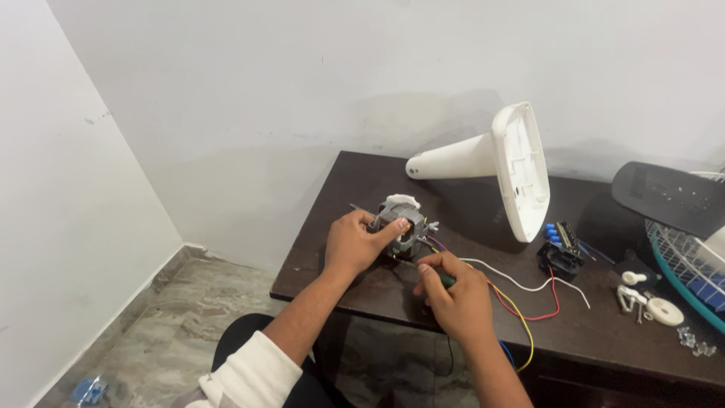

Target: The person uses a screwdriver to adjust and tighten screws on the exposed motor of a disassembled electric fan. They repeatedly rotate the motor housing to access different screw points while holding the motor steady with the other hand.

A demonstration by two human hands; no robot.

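A small grey fan motor with a white plastic end and copper windings stands on the dark brown table near its left part. My left hand grips the motor from the left side. My right hand holds a green-handled screwdriver whose tip points at the motor's lower right. Red, yellow, white and blue wires run from the motor across the table to a black switch block with blue buttons.
A white fan base and stand lies on its side at the table's back. At the right lie a dark fan part, a fan grille, white plastic knobs and small screws. The marble floor holds a blue object.
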